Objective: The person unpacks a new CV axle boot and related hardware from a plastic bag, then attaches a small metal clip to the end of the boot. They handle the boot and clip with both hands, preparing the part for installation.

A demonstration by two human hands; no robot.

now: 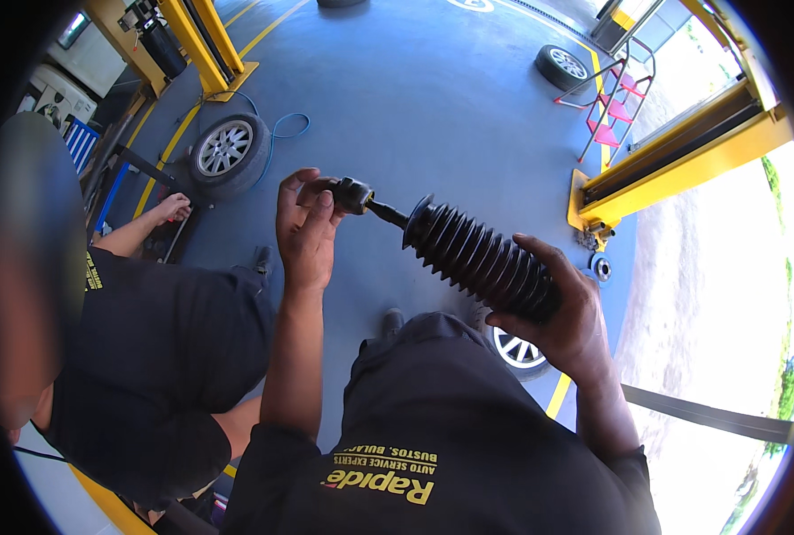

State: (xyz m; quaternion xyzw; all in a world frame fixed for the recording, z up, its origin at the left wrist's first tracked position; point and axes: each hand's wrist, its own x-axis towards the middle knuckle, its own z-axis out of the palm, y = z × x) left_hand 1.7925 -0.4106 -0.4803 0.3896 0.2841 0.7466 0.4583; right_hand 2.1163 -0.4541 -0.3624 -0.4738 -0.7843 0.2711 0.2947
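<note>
A black ribbed rubber boot [477, 250] is held in the air in front of me, slanting from upper left to lower right. My right hand [562, 299] wraps round its lower right end. From the flanged upper left end a thin dark rod [388, 214] sticks out. On the rod's tip sits a short black cylindrical end piece [354, 195], pinched between the thumb and fingers of my left hand [308, 214]. Whatever is inside the boot is hidden.
A co-worker in dark clothes [165, 321] is close on my left, one hand [172, 209] reaching forward. Wheels lie on the blue floor, one [228, 152] beside a blue hose [290, 125]. Yellow lift posts [682, 169] flank the bay; a red step ladder [613, 105] stands far right.
</note>
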